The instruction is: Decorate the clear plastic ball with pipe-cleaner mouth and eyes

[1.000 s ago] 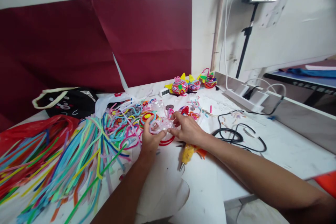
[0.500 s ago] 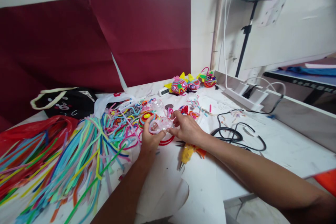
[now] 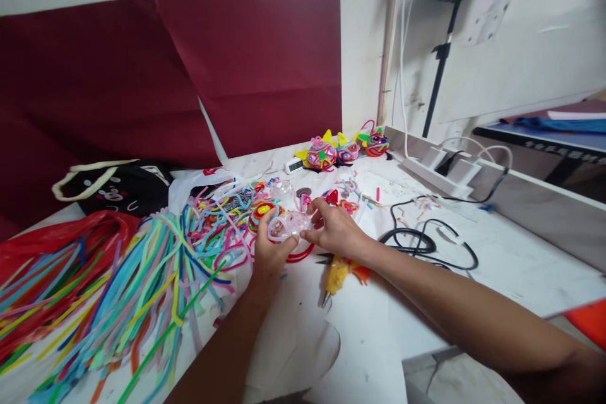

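Both my hands meet over the middle of the white table (image 3: 497,265) on a small clear plastic ball (image 3: 290,225) wrapped with a pale pink strip. My left hand (image 3: 267,250) cups it from the left and below. My right hand (image 3: 335,231) pinches it from the right. Behind the ball lies a round piece (image 3: 261,211) coiled in red, yellow and green. A yellow glue gun (image 3: 337,274) lies just under my right wrist.
A big heap of coloured strips (image 3: 118,284) spills over the left of the table, partly on a red bag (image 3: 57,233). Three finished colourful balls (image 3: 345,150) stand at the back. A black cable (image 3: 426,241) and white power strip (image 3: 438,178) lie right. A black tote (image 3: 118,186) sits back left.
My hands and the ball stay together in the same place. Only the view has drifted slightly.
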The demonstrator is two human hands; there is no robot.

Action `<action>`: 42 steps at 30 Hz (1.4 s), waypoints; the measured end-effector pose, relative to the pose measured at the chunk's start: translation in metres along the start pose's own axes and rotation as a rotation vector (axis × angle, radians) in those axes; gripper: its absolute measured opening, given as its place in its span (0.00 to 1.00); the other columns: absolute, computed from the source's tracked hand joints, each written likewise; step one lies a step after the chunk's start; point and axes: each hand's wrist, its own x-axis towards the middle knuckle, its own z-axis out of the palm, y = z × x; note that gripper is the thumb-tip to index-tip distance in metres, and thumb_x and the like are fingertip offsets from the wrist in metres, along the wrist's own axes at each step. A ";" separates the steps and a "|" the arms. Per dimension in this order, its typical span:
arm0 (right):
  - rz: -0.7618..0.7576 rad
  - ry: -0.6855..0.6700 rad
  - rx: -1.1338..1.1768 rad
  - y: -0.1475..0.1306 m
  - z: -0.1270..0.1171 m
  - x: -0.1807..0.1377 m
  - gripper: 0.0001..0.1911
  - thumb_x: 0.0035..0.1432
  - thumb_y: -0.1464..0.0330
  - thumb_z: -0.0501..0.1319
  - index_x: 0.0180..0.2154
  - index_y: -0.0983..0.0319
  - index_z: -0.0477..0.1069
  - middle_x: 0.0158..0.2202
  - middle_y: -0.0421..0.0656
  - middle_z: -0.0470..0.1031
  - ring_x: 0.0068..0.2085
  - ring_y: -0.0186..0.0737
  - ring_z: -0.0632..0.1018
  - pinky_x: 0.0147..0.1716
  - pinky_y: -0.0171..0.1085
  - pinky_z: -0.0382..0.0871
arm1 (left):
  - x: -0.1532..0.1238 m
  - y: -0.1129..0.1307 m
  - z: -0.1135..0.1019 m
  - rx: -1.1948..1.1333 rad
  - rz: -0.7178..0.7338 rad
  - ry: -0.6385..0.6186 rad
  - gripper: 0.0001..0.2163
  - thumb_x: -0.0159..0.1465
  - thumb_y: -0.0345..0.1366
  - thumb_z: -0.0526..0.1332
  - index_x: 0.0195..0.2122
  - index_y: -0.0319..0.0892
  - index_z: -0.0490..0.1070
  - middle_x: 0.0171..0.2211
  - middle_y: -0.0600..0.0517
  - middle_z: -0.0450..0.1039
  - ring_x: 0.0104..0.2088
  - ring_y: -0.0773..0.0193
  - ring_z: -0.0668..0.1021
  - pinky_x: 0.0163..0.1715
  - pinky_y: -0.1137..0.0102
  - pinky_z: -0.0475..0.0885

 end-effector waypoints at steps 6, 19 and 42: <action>0.010 0.000 0.029 -0.001 -0.003 0.000 0.19 0.50 0.66 0.67 0.43 0.61 0.64 0.34 0.43 0.77 0.33 0.39 0.78 0.32 0.35 0.65 | -0.002 0.003 -0.001 0.008 0.001 -0.014 0.35 0.43 0.32 0.68 0.55 0.39 0.64 0.49 0.44 0.72 0.46 0.54 0.76 0.48 0.62 0.70; 0.038 -0.011 0.054 0.000 -0.002 0.001 0.17 0.52 0.67 0.66 0.43 0.60 0.64 0.35 0.42 0.77 0.33 0.38 0.78 0.32 0.34 0.65 | -0.001 0.003 0.000 -0.008 -0.008 0.008 0.33 0.42 0.30 0.68 0.53 0.41 0.66 0.45 0.47 0.73 0.43 0.56 0.77 0.44 0.64 0.72; 0.022 0.036 0.071 0.006 -0.012 0.008 0.09 0.56 0.72 0.60 0.41 0.60 0.66 0.32 0.41 0.79 0.32 0.38 0.78 0.31 0.33 0.65 | 0.003 -0.008 -0.006 -0.158 -0.053 -0.011 0.34 0.45 0.30 0.69 0.56 0.44 0.65 0.46 0.50 0.73 0.43 0.61 0.76 0.43 0.70 0.69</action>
